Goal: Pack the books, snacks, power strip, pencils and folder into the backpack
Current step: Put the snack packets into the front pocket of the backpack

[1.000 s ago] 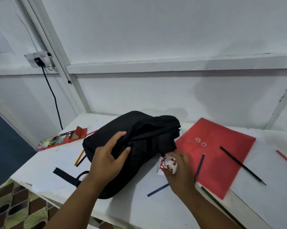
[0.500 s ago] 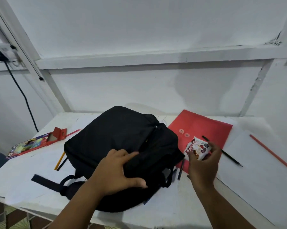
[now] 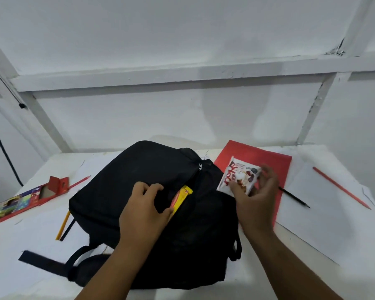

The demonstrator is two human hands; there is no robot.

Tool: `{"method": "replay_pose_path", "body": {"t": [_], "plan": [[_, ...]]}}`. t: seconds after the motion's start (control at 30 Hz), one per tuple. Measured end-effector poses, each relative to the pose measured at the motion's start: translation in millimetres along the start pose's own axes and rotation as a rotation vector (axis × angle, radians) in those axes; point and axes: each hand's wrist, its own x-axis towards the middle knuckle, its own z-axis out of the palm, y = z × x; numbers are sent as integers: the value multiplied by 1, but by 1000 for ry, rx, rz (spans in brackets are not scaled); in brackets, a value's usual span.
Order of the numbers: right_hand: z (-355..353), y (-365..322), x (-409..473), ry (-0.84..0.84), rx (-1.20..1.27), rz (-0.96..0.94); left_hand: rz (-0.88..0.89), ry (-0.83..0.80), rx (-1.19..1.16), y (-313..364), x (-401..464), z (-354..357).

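The black fabric backpack (image 3: 152, 204) is gripped at its pocket opening by the left hand (image 3: 145, 211), beside whose thumb a yellow snack packet (image 3: 180, 199) is already seen inside. A white-and-red snack packet (image 3: 238, 176) is pinched in the right hand (image 3: 255, 204), just beside that opening and judged next to go in. Beyond the right hand, the flat red paper folder (image 3: 268, 161) and loose pencils are left unpacked.

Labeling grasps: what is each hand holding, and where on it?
Right hand pinches the white-and-red snack packet by its lower edge. Left hand grips the black backpack fabric beside the open zipper, holding it apart.
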Motion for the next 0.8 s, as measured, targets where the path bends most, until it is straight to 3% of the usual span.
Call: {"method": "replay_pose_path", "body": {"t": [0.17,0.3,0.63,0.8], "plan": [[24,9,-18,-230,-128,139,6,-129,22,-5,21,-14],[41,9,-29,-399,-389,194,-9,-61,-212,-20,34,-22],[71,6,-38,-519,-648,321,101,-42,-527,-29,46,-45],[103,-9,-46,-416,-383,359,221,-114,-485,-36,50,-52]]}}
